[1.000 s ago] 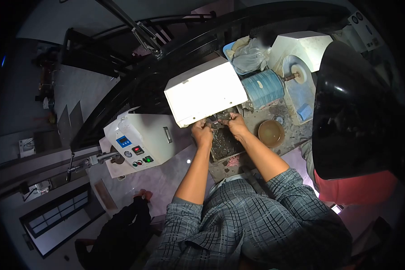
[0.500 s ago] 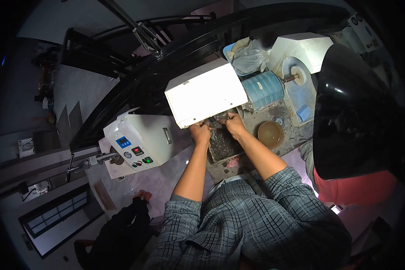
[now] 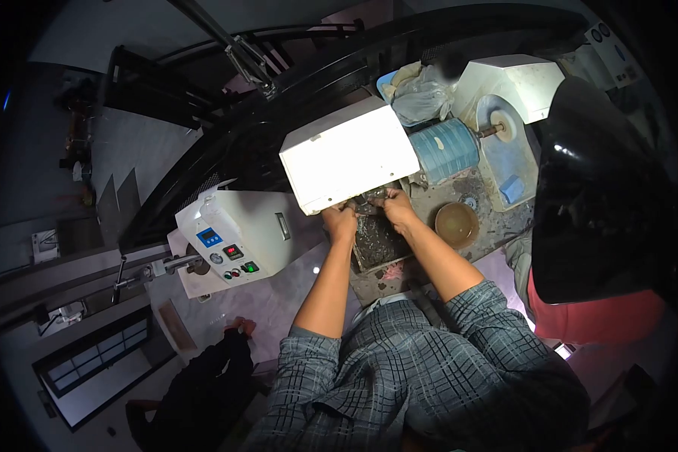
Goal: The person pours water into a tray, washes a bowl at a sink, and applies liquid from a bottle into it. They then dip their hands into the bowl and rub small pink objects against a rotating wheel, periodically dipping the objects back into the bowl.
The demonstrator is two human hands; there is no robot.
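Both my hands are at the front lower edge of a white box-shaped hood (image 3: 350, 154). My left hand (image 3: 341, 221) is closed, its fingertips partly hidden below the hood. A short way to its right, my right hand (image 3: 398, 209) is also closed, with thumb and fingers pinched together. Something small and dark may be between the two hands, but shadow and the hood keep me from making it out. Under my wrists lies a dark, wet, grimy tray (image 3: 377, 245). A blue motor (image 3: 444, 150) adjoins the hood on the right.
A brown bowl of murky liquid (image 3: 456, 224) stands right of my forearm. Beyond the motor, a white polishing wheel (image 3: 502, 126) sits above a basin with a blue block (image 3: 511, 189). A white control box (image 3: 241, 233) is at left. A person in dark clothes (image 3: 203, 377) is lower left.
The whole view has shifted slightly, so the bench appears a little further right. My hands stay closed at the hood's edge, with only small finger movement.
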